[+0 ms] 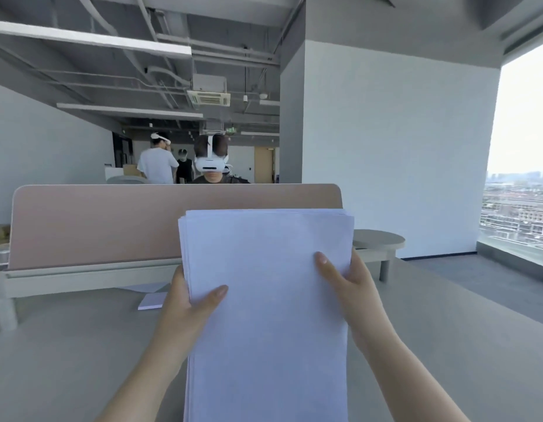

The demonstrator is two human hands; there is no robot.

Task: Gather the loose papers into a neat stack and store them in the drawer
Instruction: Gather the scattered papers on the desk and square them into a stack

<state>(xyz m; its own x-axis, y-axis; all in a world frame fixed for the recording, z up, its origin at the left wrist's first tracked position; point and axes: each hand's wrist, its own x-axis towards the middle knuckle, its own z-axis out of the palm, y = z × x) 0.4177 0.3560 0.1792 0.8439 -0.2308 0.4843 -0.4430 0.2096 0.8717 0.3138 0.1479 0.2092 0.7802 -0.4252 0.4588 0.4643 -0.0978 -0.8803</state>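
A thick stack of white papers (267, 315) stands upright in front of me, its top edges slightly uneven and its lower edge out of the frame. My left hand (188, 303) grips the stack's left side, thumb across the front sheet. My right hand (346, 284) grips the right side the same way, thumb on the front. One more loose white sheet (153, 300) lies flat on the grey desk (66, 345) behind my left hand. No drawer is in view.
A pink divider panel (112, 223) runs along the desk's far edge. Behind it sits a person wearing a white headset (210, 166), with others standing further back. A round side table (379, 242) stands to the right, and a large window (522, 178) beyond it.
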